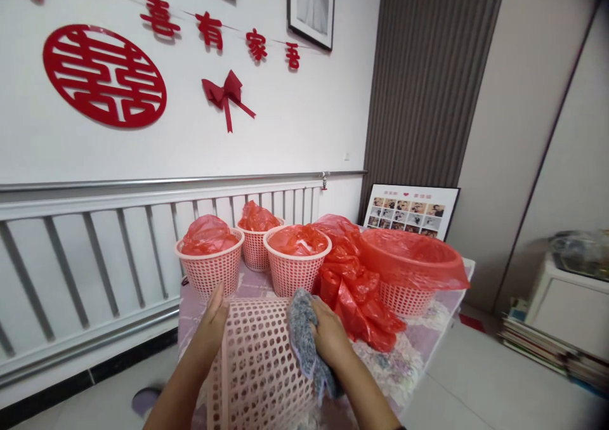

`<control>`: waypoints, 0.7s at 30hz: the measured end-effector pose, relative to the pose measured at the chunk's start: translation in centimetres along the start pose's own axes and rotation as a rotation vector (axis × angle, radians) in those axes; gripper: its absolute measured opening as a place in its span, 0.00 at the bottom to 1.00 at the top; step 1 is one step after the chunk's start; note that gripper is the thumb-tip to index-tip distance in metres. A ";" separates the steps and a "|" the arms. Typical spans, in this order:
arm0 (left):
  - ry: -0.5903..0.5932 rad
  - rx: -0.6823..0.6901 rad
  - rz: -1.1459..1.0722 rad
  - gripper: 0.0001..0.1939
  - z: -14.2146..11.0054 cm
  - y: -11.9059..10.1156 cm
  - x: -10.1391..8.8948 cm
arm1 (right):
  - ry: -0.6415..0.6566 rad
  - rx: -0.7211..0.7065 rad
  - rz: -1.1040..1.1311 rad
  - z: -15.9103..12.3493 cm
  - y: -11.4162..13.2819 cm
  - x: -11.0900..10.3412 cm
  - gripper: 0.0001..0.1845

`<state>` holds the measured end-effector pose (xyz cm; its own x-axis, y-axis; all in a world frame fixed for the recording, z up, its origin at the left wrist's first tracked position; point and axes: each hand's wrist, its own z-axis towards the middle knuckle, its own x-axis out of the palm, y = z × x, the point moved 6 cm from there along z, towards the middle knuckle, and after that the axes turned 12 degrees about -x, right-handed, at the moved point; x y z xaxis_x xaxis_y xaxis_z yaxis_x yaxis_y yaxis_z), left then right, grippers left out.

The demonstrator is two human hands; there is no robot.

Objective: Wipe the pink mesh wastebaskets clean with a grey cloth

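A pink perforated plastic basket (259, 360) lies on its side in front of me, over the near edge of the table. My left hand (212, 328) rests flat against its left wall, fingers stretched out. My right hand (330, 336) is closed on a grey cloth (304, 344) and presses it against the basket's right side. Behind stand three pink baskets lined with red plastic bags (209, 259) (257, 240) (297, 259). A wider pink basket with a red bag over its rim (412, 268) sits to the right. Loose red bags (354, 297) lie between them.
The table has a purple flowered cloth (428, 328). A white radiator grille (95, 246) runs along the wall at left. A framed photo collage (412, 211) leans at the back. A white cabinet (571, 303) and stacked books (542, 347) are at right.
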<state>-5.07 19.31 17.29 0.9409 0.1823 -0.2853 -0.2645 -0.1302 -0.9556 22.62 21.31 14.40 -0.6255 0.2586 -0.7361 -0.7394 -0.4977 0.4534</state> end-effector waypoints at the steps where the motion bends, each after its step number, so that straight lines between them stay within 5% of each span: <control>1: -0.004 0.009 0.003 0.37 -0.1 0.1 0.0 | 0.041 -0.002 -0.024 0.0 1.5 0.4 0.36; 7: -0.004 0.076 -0.012 0.40 0.2 1.6 -0.2 | 0.252 -0.249 0.164 -0.2 14.0 2.4 0.39; 10: 0.027 0.058 -0.052 0.41 0.4 2.4 -0.5 | 0.240 -0.338 0.241 -0.2 16.8 1.9 0.40; 14: 0.010 0.054 0.004 0.41 -0.3 1.9 -0.6 | 0.249 -0.321 0.200 0.1 14.4 1.4 0.41; 21: -0.002 0.036 0.020 0.40 -2.3 1.0 0.1 | 0.148 -0.128 0.094 0.3 2.3 -0.4 0.32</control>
<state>-4.78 16.91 16.51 0.9350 0.1824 -0.3042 -0.2904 -0.0986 -0.9518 21.08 20.31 15.91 -0.6401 0.0863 -0.7634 -0.6358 -0.6174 0.4633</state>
